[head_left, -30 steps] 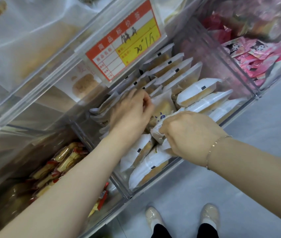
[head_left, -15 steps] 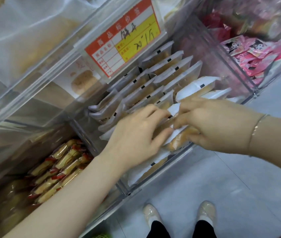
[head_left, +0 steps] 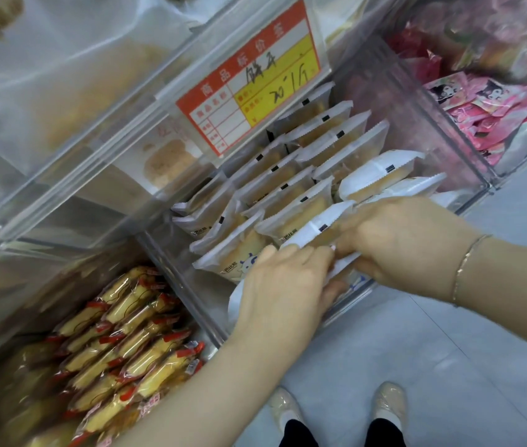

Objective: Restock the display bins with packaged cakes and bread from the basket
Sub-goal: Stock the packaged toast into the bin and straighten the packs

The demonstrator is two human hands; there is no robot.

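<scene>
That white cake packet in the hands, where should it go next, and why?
Probably tip the white cake packet upright and slide it into the front of the row in the clear middle bin. Both the left hand and right hand hold it at the bin's front edge, and the packets behind it already stand on edge in neat rows.

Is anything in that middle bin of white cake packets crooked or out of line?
Yes. Most white cake packets stand on edge in tidy rows, but two near the bin's right wall lie tilted across the row. The left hand and right hand are handling front packets.
</scene>
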